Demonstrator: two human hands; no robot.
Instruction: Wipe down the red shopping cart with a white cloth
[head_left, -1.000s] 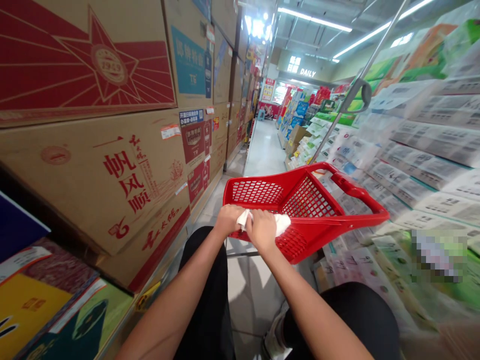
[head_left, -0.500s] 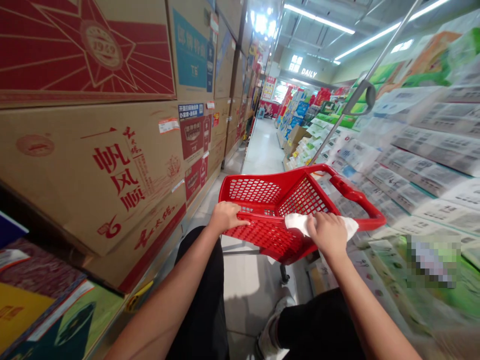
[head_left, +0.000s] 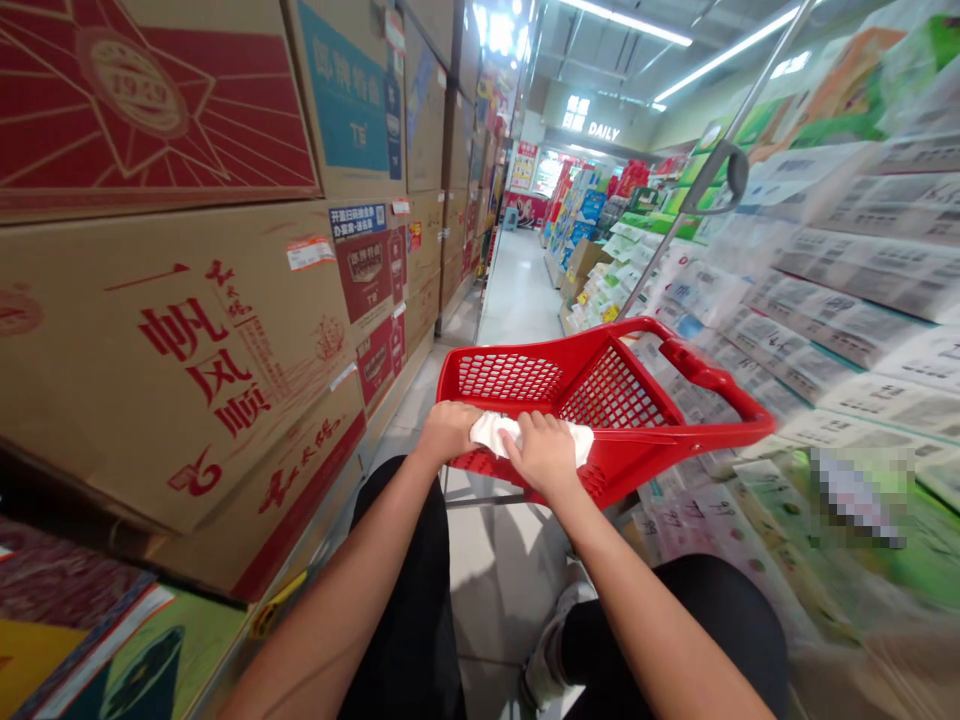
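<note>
A red plastic shopping basket (head_left: 637, 455) with mesh sides and a raised handle at the right is in front of my knees. My left hand (head_left: 448, 432) is closed over the left end of its near rim. On that same rim, just right of it, my right hand (head_left: 546, 452) presses a white cloth (head_left: 491, 432) down, fingers bent over it. The cloth's left end reaches the fingers of my left hand; its right end sticks out past my right hand. Inside the basket, the part in view shows only red mesh.
Stacked cardboard cartons (head_left: 225, 330) form a wall on the left. Packs in white and green wrapping (head_left: 847, 300) are piled on the right, with a slanted metal pole (head_left: 675, 225) before them. A tiled aisle (head_left: 517, 280) runs ahead between them.
My right hand has slid left along the near rim with the white cloth, from the right end to close beside my left hand. My left hand has stayed on the rim.
</note>
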